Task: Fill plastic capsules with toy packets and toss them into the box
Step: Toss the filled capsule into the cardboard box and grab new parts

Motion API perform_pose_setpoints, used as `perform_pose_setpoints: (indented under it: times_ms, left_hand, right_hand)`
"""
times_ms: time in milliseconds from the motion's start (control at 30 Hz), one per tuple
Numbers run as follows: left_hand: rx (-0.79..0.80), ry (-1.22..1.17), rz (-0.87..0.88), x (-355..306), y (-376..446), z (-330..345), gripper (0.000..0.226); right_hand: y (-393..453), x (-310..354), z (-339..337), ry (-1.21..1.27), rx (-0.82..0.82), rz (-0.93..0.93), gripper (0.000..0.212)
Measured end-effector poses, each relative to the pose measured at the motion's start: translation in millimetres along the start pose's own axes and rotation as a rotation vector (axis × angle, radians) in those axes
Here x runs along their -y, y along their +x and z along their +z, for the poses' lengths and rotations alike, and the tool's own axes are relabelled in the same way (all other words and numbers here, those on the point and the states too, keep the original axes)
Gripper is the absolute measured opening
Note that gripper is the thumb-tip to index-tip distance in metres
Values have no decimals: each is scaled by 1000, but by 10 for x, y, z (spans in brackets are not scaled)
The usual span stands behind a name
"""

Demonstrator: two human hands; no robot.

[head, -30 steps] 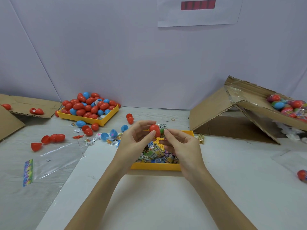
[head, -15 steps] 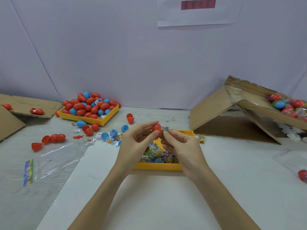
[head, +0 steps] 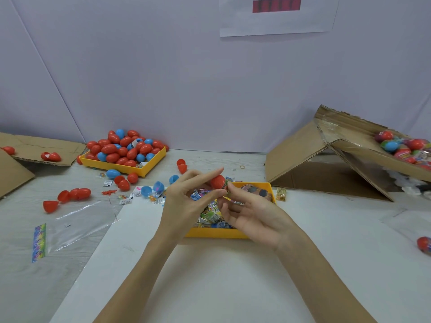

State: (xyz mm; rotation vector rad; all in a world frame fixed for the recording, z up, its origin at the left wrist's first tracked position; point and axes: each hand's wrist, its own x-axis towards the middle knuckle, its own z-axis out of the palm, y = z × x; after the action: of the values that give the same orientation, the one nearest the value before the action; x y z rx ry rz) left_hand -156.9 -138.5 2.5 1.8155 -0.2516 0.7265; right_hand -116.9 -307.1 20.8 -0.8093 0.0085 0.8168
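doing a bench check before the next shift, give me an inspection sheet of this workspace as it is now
surface: white table, clear plastic sheet at its left.
job's things: red capsule and toy packet held over the near yellow tray of packets; far yellow tray heaped with red and blue capsules; cardboard box at right holds filled capsules.
clutter: loose capsule halves and labels at left.
hands: left hand holds the capsule; right hand pinches the packet.
cables: nothing seen.
surroundings: plain wall, paper sheet.
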Motion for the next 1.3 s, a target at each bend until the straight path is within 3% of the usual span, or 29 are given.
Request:
perform_pose_setpoints:
  times_ms: [200,400,767,900,1000,1100,1200,1300]
  left_hand:
    - [-3,-8,-15,-33,4,-1,58]
    - [-5,39,6,-38,0,4,47]
    - [2,-11,-7,-5,6,20,38]
    - [-3,-45,-8,13,-7,58,32]
    - [42,-92,-65,13,-9,90,24]
    - [60,-177,-141,9,-8,103,20]
    - [65,-228,-189,-10,-15,70,27]
    - [135,-216,-170,-29,-16,35,39]
  right_hand:
    - [-6,1,16,70,33,35,50]
    - [-9,5,25,31,9,29,24]
    - [-2,-7,41,5,10,45,28]
    - [8,-23,44,-63,-28,-22,25]
    - [27,-39,29,-162,-81,-111,36]
    - [22,-22,-1,-87,-35,-47,48]
    - [1,5,-12,3,47,31,34]
    - [2,5,-22,118,120,101,38]
